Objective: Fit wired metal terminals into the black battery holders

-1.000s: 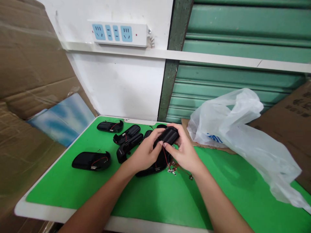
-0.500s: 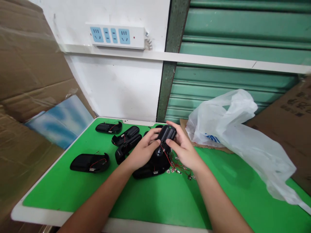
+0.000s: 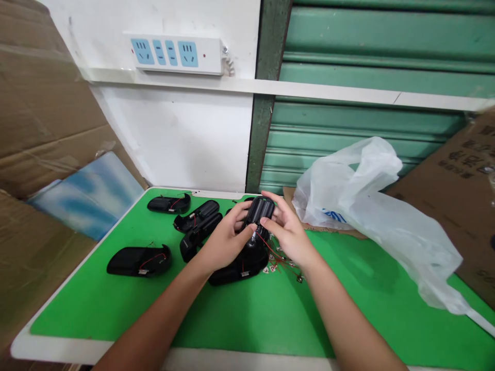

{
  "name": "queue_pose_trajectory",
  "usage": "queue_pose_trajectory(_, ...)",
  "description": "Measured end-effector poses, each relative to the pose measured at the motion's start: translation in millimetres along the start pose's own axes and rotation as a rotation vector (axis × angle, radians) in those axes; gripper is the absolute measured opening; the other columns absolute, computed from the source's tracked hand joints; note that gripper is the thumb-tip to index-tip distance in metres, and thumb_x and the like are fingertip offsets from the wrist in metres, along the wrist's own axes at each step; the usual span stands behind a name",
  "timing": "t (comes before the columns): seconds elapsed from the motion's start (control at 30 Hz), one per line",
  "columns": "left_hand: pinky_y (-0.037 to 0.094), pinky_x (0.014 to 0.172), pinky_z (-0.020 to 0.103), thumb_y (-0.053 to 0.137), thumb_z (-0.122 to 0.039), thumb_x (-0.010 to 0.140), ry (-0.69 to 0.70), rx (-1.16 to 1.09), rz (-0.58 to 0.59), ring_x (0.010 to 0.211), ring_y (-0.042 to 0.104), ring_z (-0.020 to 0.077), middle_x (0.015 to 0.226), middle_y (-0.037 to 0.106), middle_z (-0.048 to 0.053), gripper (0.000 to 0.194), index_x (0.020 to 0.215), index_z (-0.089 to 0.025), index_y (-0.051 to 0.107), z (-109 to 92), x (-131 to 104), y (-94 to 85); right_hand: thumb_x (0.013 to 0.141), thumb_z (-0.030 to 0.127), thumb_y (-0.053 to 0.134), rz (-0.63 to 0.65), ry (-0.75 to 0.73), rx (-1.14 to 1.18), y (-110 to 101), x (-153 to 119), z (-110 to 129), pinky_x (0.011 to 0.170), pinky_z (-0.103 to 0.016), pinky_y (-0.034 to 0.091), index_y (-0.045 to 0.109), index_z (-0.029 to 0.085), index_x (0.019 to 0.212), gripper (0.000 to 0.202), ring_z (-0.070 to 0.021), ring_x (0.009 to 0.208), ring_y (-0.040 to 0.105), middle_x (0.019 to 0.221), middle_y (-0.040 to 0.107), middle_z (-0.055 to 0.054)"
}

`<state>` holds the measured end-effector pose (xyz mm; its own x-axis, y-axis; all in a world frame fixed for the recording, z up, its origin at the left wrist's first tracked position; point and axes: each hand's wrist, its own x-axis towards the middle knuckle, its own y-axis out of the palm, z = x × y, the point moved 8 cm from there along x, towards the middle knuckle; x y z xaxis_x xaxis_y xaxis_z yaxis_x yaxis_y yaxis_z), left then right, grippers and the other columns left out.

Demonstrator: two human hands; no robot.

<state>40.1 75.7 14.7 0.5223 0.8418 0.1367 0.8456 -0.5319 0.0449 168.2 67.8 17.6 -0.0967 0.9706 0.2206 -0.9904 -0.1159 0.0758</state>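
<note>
Between my two hands is a black plastic housing [image 3: 260, 210] with rounded battery-like grooves, held up above the table. My left hand [image 3: 231, 234] grips its left side, thumb on the lower part. My right hand [image 3: 286, 229] closes on its right side, thumb pressing near the middle. A red wire [image 3: 266, 242] trails from its lower end. Beneath the hands lies another black housing [image 3: 235, 270] with a white connector. Small metal contacts with red wires [image 3: 275, 262] are heaped beside it, partly hidden by my right hand.
More black housings [image 3: 197, 215] lie left of my hands, with one [image 3: 139, 260] at the front left and another [image 3: 169, 203] at the back. A white plastic bag [image 3: 348, 190] rests at the right. Cardboard [image 3: 46, 103] flanks the green tabletop [image 3: 247, 324]; a power strip [image 3: 174, 54] hangs behind.
The view has shifted slightly, moving the scene a little left. Both hands keep hold of the black housing, and my thumbs have moved slightly on it.
</note>
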Motion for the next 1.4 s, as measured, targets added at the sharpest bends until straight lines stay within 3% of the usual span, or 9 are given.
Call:
queue_pose_trajectory(0.1, 0.053, 0.096, 0.032, 0.069, -0.032, 0.094, -0.033, -0.009, -0.048, 0.115, 0.069, 0.0232, 0.142, 0.064, 0.015, 0.059, 0.147, -0.018, 0.048, 4, 1, -4.4, 0.091, 0.037, 0.071, -0.029, 0.056, 0.006, -6, 3, -6, 0.095, -0.038, 0.055, 0.045, 0.031, 0.148, 0.063, -0.022, 0.111, 0.068, 0.127, 0.07, -0.006)
queue_pose_trajectory(0.2, 0.054, 0.091, 0.028, 0.075, -0.03, 0.087, -0.091, -0.13, -0.207, 0.109, 0.07, 0.0208, 0.13, 0.07, 0.011, 0.059, 0.141, -0.018, 0.055, 6, 2, -21.8, 0.094, 0.048, 0.061, -0.136, 0.045, -0.083, -26, 5, -6, 0.076, -0.035, 0.055, 0.056, 0.027, 0.138, 0.049, -0.0228, 0.1, 0.067, 0.123, 0.069, -0.008)
queue_pose_trajectory(0.33, 0.049, 0.069, 0.021, 0.079, -0.033, 0.077, -0.113, -0.306, -0.427, 0.079, 0.066, 0.0139, 0.099, 0.073, 0.003, 0.055, 0.128, -0.018, 0.063, 4, 0, -46.6, 0.097, 0.04, 0.05, -0.279, 0.029, -0.611, -56, 5, 0, 0.07, -0.033, 0.046, 0.071, 0.021, 0.098, 0.028, -0.0214, 0.081, 0.064, 0.092, 0.072, -0.006)
queue_pose_trajectory(0.47, 0.047, 0.064, 0.022, 0.079, -0.034, 0.074, -0.14, -0.355, -0.491, 0.073, 0.062, 0.0136, 0.09, 0.07, 0.001, 0.05, 0.119, -0.017, 0.067, 6, 0, -52.7, 0.086, 0.025, 0.057, -0.146, 0.231, -1.119, -63, 2, -16, 0.067, -0.032, 0.038, 0.067, 0.021, 0.077, 0.015, -0.0204, 0.07, 0.062, 0.076, 0.071, -0.004)
queue_pose_trajectory(0.57, 0.047, 0.067, 0.021, 0.078, -0.034, 0.075, -0.12, -0.351, -0.49, 0.078, 0.063, 0.014, 0.093, 0.071, 0.001, 0.045, 0.116, -0.017, 0.068, 6, 0, -52.0, 0.084, 0.025, 0.06, -0.04, 0.342, -1.21, -60, -1, -26, 0.063, -0.031, 0.034, 0.067, 0.021, 0.075, 0.012, -0.0201, 0.068, 0.063, 0.076, 0.073, -0.005)
queue_pose_trajectory(0.83, 0.049, 0.073, 0.021, 0.079, -0.028, 0.081, -0.129, -0.542, -0.366, 0.085, 0.065, 0.0137, 0.1, 0.072, 0.003, 0.039, 0.118, -0.017, 0.069, -1, 0, -38.3, 0.087, 0.023, 0.058, 0.029, 0.223, -1.264, -49, 2, -33, 0.076, -0.032, 0.041, 0.07, 0.02, 0.1, 0.017, -0.023, 0.091, 0.067, 0.102, 0.073, -0.008)
queue_pose_trajectory(1.03, 0.053, 0.079, 0.023, 0.072, -0.026, 0.088, -0.179, -0.593, -0.32, 0.09, 0.069, 0.0157, 0.109, 0.075, 0.005, 0.039, 0.127, -0.021, 0.066, 5, 0, -27.4, 0.096, 0.023, 0.049, -0.164, 0.048, -1.233, -45, 3, -7, 0.078, -0.034, 0.043, 0.07, 0.02, 0.105, 0.022, -0.025, 0.097, 0.068, 0.109, 0.073, -0.009)
queue_pose_trajectory(1.23, 0.055, 0.077, 0.024, 0.066, -0.021, 0.089, -0.169, -0.671, -0.349, 0.089, 0.072, 0.0167, 0.109, 0.077, 0.006, 0.034, 0.123, -0.018, 0.069, 4, 1, -31.7, 0.088, 0.026, 0.06, -0.04, 0.266, -1.328, -51, 0, -24, 0.068, -0.033, 0.037, 0.072, 0.021, 0.098, 0.016, -0.0265, 0.088, 0.069, 0.1, 0.076, -0.009)
queue_pose_trajectory(1.4, 0.057, 0.073, 0.031, 0.063, -0.025, 0.092, -0.337, -0.729, -0.178, 0.084, 0.075, 0.0228, 0.101, 0.078, 0.013, 0.032, 0.12, -0.012, 0.072, 9, -3, -12.0, 0.085, 0.03, 0.067, 0.032, 0.252, -1.293, -44, -1, -30, 0.07, -0.033, 0.037, 0.071, 0.018, 0.1, 0.02, -0.0271, 0.09, 0.068, 0.104, 0.076, -0.012)
